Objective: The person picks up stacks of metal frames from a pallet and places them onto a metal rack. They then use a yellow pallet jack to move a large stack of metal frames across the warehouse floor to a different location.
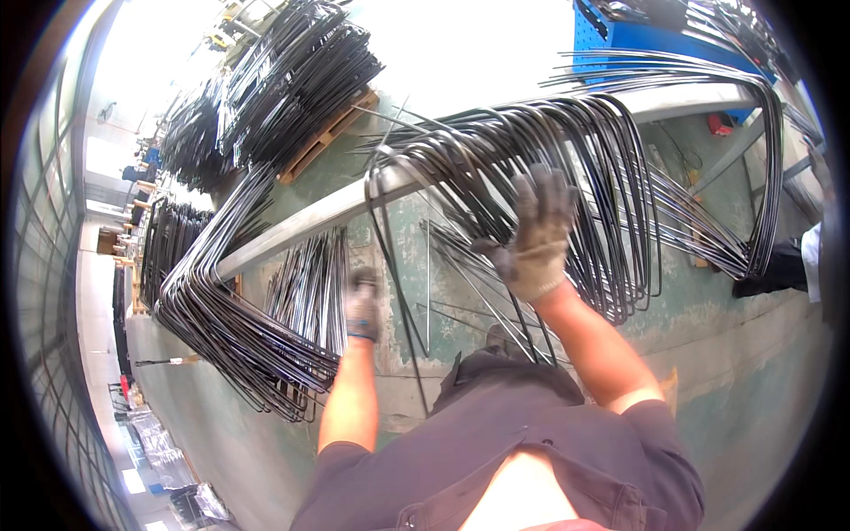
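My right hand (538,232), in a worn grey work glove, is open with its fingers stretched out. Its palm faces a row of bent dark metal rods (620,203) that hang over a grey metal beam (305,223). Whether the glove touches the rods, I cannot tell. My left hand (361,305), also gloved, is smeared by motion, so its fingers do not show clearly. It is nearest to a bundle of bent rods (221,323) hanging on the left end of the beam. A few separate rods (394,292) hang between my two hands.
Large stacks of dark rods (297,80) lie on a wooden pallet (329,133) at the far left. Another bundle of bent rods (772,168) hangs at the right, near a person's dark sleeve or trouser leg (777,267). A blue perforated metal cabinet (589,44) stands behind.
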A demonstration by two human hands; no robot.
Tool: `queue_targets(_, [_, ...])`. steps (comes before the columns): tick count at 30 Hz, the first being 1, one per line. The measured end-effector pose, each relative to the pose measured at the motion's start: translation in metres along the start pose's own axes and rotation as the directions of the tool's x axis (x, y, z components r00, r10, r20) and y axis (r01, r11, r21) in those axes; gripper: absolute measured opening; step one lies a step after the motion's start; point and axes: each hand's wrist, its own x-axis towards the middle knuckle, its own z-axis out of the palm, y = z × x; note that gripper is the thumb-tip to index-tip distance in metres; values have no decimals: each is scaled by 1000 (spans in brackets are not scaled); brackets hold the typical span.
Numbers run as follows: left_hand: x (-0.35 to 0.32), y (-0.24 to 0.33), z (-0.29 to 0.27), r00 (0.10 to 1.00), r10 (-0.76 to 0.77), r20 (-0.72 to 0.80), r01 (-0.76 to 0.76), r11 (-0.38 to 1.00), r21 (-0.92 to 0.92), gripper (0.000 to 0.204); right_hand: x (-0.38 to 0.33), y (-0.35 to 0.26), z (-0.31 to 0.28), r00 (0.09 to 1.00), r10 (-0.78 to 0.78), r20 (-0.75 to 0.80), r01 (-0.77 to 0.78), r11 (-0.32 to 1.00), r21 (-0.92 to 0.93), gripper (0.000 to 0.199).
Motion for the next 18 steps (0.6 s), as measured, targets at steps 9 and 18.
queue_targets(9, [27,82,182,952,248,178,-160,902,-401,76,37,52,59,995,76,60,-67,988,-142,75])
queue_targets(18, [-4,157,294,939,341,54,-337,939,-71,54,45,129,26,998,-13,54,11,999,42,69])
